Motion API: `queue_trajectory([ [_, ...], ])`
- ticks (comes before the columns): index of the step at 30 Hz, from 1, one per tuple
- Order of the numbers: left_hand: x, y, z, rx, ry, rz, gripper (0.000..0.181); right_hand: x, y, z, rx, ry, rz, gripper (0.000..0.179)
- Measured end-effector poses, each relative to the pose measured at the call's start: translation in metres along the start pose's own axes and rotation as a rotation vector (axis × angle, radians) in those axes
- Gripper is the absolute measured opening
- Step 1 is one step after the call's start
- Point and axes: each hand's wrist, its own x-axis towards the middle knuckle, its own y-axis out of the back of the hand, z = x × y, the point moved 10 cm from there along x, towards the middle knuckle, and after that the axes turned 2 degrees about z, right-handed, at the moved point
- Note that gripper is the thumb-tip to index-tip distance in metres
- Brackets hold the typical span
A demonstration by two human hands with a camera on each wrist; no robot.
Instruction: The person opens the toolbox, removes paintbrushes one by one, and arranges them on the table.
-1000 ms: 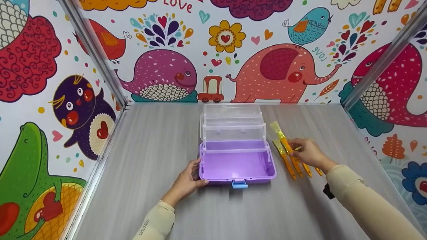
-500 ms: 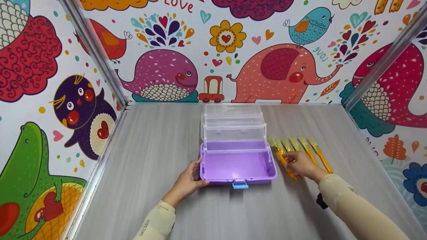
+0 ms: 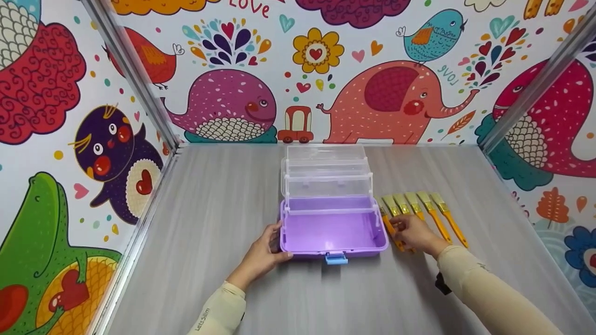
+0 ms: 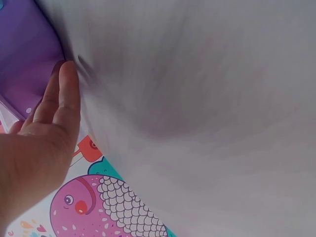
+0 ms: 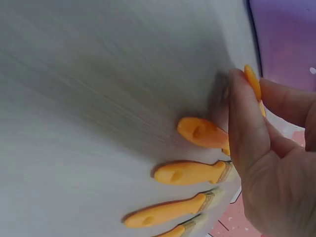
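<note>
A purple toolbox with a blue latch stands open in the middle, its clear tiered trays raised at the back. My left hand touches its front left corner, thumb at the front and fingers along the side wall. In the left wrist view those fingers lie nearly straight against the purple wall. With thumb and fingers, my right hand pinches a paintbrush by its orange handle, close beside the box's right side. Several matching paintbrushes lie in a row under and beyond that hand.
The grey tabletop meets printed cartoon walls at the back and both sides. Metal corner posts stand at the rear left and rear right.
My right hand has lowered the pinched paintbrush from above the row and drawn it left and nearer me, beside the box. My left hand and the box stay nearly in place.
</note>
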Motion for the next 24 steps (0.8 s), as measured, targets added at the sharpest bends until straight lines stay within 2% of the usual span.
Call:
queue_trajectory([
  [8, -0.001, 0.001, -0.002, 0.042, 0.015, 0.013, 0.084, 0.001, 0.000, 0.009, -0.050, -0.001, 0.032, 0.036],
  [20, -0.001, 0.001, -0.001, 0.045, 0.015, 0.014, 0.084, 0.000, 0.002, 0.001, -0.232, 0.106, 0.095, 0.029],
  [24, -0.001, 0.000, -0.001, 0.037, 0.015, 0.008, 0.082, -0.004, 0.005, -0.008, -0.311, 0.196, 0.143, 0.029],
])
